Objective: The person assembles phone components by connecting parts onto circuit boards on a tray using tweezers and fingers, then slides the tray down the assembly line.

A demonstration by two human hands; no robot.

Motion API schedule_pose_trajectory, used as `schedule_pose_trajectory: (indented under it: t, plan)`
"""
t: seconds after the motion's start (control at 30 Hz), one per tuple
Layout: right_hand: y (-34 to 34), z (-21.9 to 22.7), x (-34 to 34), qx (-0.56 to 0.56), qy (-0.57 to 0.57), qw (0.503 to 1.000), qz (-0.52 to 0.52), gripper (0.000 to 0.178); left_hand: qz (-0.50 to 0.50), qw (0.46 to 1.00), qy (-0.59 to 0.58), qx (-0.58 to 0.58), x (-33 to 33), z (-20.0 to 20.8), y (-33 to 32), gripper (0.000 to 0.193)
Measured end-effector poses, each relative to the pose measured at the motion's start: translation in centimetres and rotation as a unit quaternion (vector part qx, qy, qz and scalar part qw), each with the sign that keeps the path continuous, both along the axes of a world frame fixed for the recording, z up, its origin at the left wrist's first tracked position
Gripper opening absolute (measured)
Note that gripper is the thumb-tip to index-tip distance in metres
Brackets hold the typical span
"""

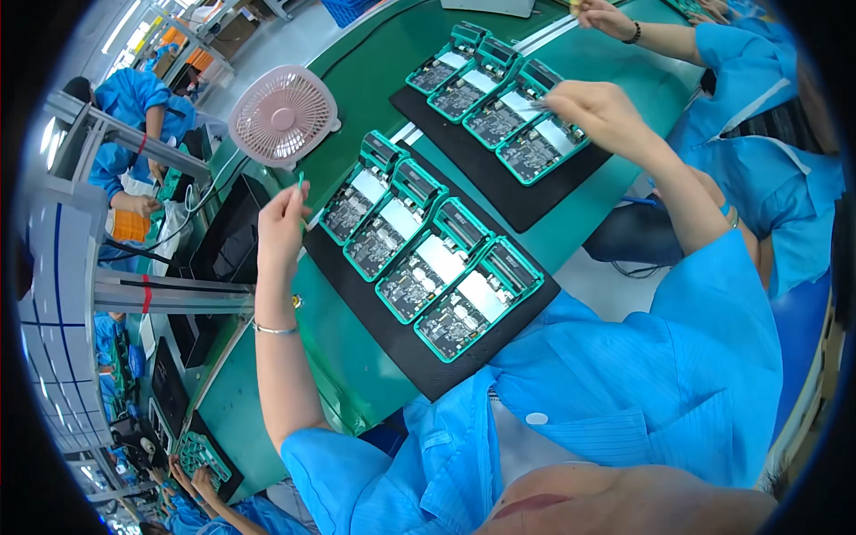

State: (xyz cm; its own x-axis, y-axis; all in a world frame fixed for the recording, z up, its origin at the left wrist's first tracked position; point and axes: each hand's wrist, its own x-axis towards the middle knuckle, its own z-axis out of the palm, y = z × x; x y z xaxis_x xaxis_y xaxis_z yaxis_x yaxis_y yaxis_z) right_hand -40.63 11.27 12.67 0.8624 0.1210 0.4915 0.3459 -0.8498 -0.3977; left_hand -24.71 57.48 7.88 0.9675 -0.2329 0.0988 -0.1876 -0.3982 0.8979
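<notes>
My left hand [281, 230] is raised left of the nearer black mat, its fingertips pinched on a small thin green piece [301, 181]. Over the farther row, my right hand [602, 114] is closed on a thin metal tool [538, 105], apparently tweezers, its tip above a circuit board. Several green-framed circuit boards [535, 150] stand in that row, each with a white-silver patch and a dark raised part at one end. Another row of like boards [419, 275] lies on the nearer black mat [437, 379], between my arms.
A pink fan [283, 118] stands on the green table [370, 361] beyond my left hand. The farther boards rest on a second black mat [524, 214]. A co-worker's hand [609, 18] is at the upper right. Metal rails [178, 294] run along the left.
</notes>
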Motion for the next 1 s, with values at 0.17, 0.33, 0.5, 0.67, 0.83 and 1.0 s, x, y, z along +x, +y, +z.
schedule_pose_trajectory:
  t: [0.17, 0.33, 0.5, 0.67, 0.83, 1.0]
  plan:
    - [9.2, -0.5, 7.3, -0.076, -0.077, 0.976, 0.190, 0.022, 0.095, 0.983, -0.143, 0.065, -0.3, -5.8, 2.4, 0.021]
    - [15.8, -1.7, 13.2, -0.145, -0.112, 0.956, 0.231, 0.022, 0.109, 0.953, -0.264, 0.096, -0.8, -6.8, 1.4, 0.013]
    - [19.3, -2.3, 17.8, -0.200, -0.075, 0.948, 0.238, 0.022, 0.112, 0.958, -0.265, 0.015, -0.7, -7.5, 0.7, 0.007]
    - [21.4, -2.8, 20.1, -0.232, -0.028, 0.944, 0.233, 0.023, 0.111, 0.952, -0.283, 0.032, -0.5, -6.7, 0.2, 0.005]
    - [22.5, -2.7, 21.4, -0.251, 0.004, 0.944, 0.214, 0.030, 0.090, 0.941, -0.320, 0.061, 0.1, -6.5, -0.3, 0.005]
    - [23.4, -2.3, 21.5, -0.261, 0.033, 0.943, 0.201, 0.033, 0.069, 0.934, -0.338, 0.088, -0.7, -5.6, -0.3, 0.004]
